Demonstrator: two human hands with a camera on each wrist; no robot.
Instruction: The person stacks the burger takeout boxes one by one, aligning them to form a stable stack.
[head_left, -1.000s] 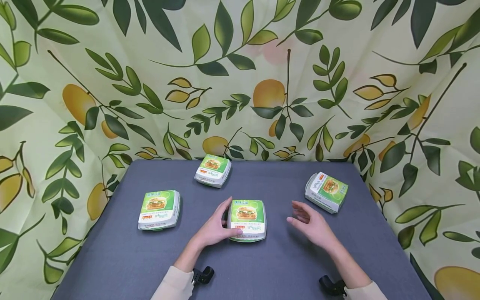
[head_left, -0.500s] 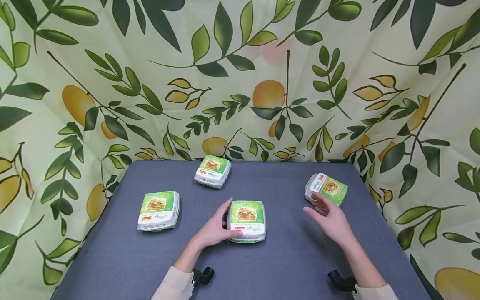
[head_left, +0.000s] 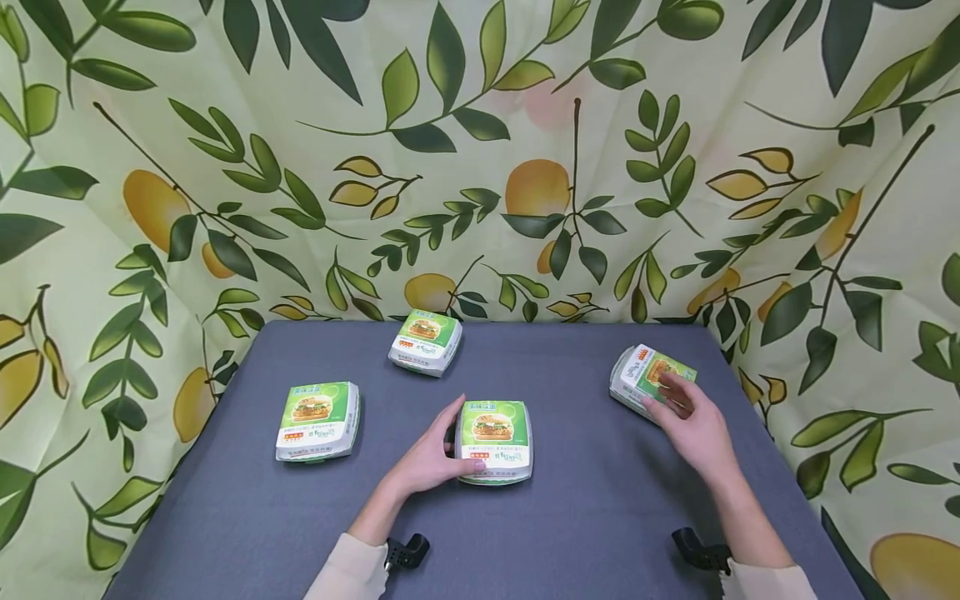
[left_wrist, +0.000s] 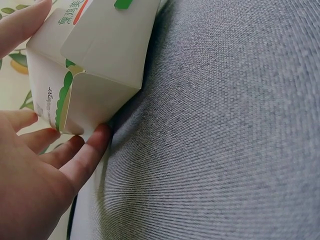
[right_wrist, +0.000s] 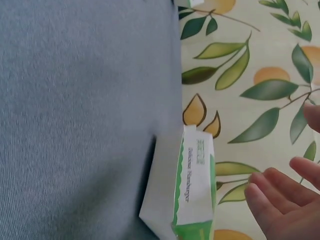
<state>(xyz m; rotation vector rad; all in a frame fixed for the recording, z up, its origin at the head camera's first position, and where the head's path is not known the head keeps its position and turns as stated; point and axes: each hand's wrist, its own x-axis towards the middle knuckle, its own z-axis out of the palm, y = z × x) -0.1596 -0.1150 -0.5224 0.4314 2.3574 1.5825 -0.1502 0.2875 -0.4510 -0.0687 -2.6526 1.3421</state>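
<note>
Near the middle of the table sits a green-and-white hamburger box [head_left: 495, 429]. My left hand [head_left: 423, 458] holds it at its left side, thumb along the front edge and index finger at the back corner. In the left wrist view the fingertips [left_wrist: 100, 135] touch the side wall of this box [left_wrist: 105, 50]. My right hand [head_left: 697, 429] is over the near right part of another hamburger box [head_left: 637, 375], at the table's right, its fingers loosely bent and hiding some of the lid. The right wrist view has that hand [right_wrist: 285, 205] apart from the box [right_wrist: 192, 185].
Two more hamburger boxes lie on the left half: one [head_left: 318, 421] at the left, another [head_left: 426, 342] near the back edge. The dark blue cloth-covered table [head_left: 570, 533] ends at a leaf-and-fruit patterned curtain [head_left: 480, 217].
My right hand has moved right, from beside the middle box to over the right box. My left hand and all the boxes have stayed where they were.
</note>
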